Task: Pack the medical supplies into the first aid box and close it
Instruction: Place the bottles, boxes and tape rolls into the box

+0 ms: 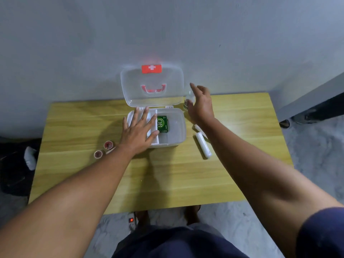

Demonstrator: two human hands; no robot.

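Note:
The clear first aid box (179, 131) stands open on the wooden table, its lid (151, 84) upright against the wall with a red cross latch. A green packet (162, 124) lies inside beside a white tray insert (153, 125). My left hand (138, 129) lies flat with spread fingers on that insert and the box's left rim. My right hand (200, 103) hovers open at the box's right, just in front of a small clear bottle (188, 101), mostly hidden by it. Two white tubes (203, 147) lie right of the box. Small red-capped rolls (108, 145) sit at the left, by my forearm.
The table (167, 179) backs onto a grey wall. A power strip (131, 220) with a lit red switch lies on the floor under the front edge. A grey panel (312, 97) stands at the right, and dark items lie on the floor at the left.

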